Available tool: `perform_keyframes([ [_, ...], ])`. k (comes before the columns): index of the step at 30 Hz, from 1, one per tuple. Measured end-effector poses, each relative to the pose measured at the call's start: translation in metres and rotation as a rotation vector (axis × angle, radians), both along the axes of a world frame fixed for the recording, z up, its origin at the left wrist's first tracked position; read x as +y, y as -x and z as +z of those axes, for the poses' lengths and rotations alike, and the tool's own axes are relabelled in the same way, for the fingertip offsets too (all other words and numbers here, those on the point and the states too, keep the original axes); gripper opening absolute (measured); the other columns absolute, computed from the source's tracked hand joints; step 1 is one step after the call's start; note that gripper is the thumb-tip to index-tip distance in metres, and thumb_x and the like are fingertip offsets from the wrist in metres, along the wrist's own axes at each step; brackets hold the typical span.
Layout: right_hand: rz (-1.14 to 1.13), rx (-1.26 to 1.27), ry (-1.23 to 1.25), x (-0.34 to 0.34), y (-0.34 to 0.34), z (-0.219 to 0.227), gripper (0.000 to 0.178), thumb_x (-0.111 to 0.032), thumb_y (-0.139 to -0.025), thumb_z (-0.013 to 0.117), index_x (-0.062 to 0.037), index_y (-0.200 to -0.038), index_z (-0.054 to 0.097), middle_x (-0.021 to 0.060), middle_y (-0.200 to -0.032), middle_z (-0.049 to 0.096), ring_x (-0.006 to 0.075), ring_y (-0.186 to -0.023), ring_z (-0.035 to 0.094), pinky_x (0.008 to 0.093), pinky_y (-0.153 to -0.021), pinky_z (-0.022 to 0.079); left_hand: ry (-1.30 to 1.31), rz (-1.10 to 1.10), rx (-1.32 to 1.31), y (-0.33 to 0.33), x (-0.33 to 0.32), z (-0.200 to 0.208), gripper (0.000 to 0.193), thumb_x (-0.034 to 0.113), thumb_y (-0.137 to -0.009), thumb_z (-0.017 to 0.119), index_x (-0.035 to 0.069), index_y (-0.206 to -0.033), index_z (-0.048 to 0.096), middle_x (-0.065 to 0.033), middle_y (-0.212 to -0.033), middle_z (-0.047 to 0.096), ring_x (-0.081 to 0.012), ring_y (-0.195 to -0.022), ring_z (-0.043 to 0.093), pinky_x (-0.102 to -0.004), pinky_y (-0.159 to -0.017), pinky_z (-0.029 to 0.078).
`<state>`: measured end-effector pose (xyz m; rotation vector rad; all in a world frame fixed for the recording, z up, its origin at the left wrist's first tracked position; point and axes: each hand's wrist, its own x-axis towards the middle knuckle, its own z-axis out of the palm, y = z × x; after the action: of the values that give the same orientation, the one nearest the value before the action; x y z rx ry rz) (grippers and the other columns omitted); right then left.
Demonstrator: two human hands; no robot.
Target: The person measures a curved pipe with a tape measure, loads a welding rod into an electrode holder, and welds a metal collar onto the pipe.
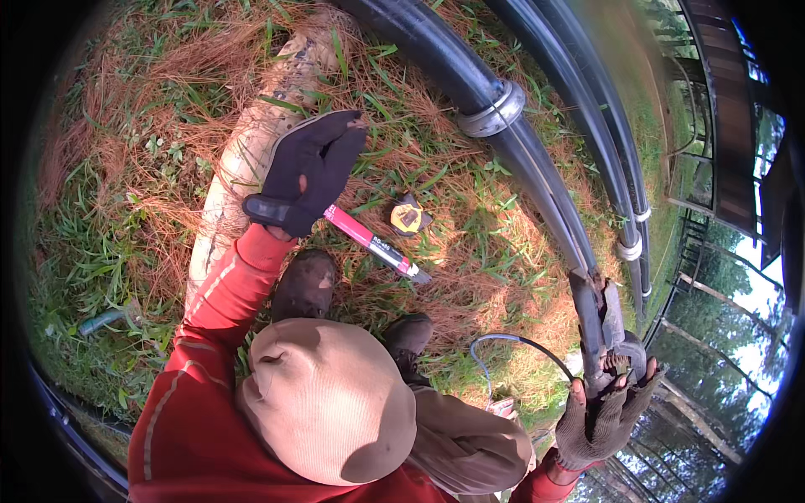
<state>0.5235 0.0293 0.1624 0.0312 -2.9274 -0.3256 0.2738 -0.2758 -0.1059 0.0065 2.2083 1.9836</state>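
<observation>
My left hand (314, 163), in a black glove with a dark wristband, lies over a pale log (236, 172) with its fingers stretched out. By the heel of that hand is one end of a slim pink-and-white stick (377, 245) with a dark label and a grey tip; whether the palm touches it is hidden. A yellow-and-black tape measure (408, 216) lies just beyond. At the right, my right hand (608, 419), in a worn knit glove with bare fingertips, grips the split, jagged end of a black pipe (591, 327). A thin dark hose (524, 339) curves to its fingertips.
Large black pipes (579, 92) run along the far right, one with a grey collar (495, 109). Pine needles and grass cover the ground. My boots (306, 289) stand between the log and the pipes. A small green object (101, 321) lies at the left. Beyond is a fence.
</observation>
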Motion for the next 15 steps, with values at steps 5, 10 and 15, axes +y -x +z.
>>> perform_keyframes([
  [5,0.144,-0.105,-0.194,-0.006,0.020,0.013,0.073,-0.018,-0.096,0.083,-0.0335,-0.161,0.053,0.0332,-0.163,0.046,0.0512,-0.133,0.064,0.0516,-0.097,0.060,-0.112,0.001,0.072,0.000,-0.004,-0.023,0.036,0.014,-0.106,0.068,-0.011,-0.133,0.069,-0.0156,-0.120,0.076,-0.0155,-0.106,0.071,-0.0304,-0.094,0.057],
  [10,0.005,-0.158,-0.053,-0.005,0.023,0.018,0.062,-0.015,-0.101,0.078,-0.0339,-0.156,0.057,0.0312,-0.158,0.053,0.0457,-0.123,0.070,0.0474,-0.090,0.063,-0.125,0.150,0.039,0.000,0.002,-0.044,0.026,0.019,-0.104,0.073,-0.002,-0.117,0.076,-0.0108,-0.100,0.079,-0.0148,-0.090,0.072,-0.0342,-0.081,0.058],
  [15,0.138,-0.125,-0.183,-0.008,0.039,0.025,0.070,-0.009,-0.097,0.079,-0.0268,-0.160,0.053,0.0305,-0.160,0.051,0.0485,-0.135,0.063,0.0476,-0.098,0.061,-0.153,0.118,0.115,0.001,-0.001,-0.050,0.026,0.020,-0.104,0.072,-0.001,-0.117,0.076,-0.0107,-0.099,0.078,-0.0143,-0.089,0.071,-0.0343,-0.081,0.057],
])
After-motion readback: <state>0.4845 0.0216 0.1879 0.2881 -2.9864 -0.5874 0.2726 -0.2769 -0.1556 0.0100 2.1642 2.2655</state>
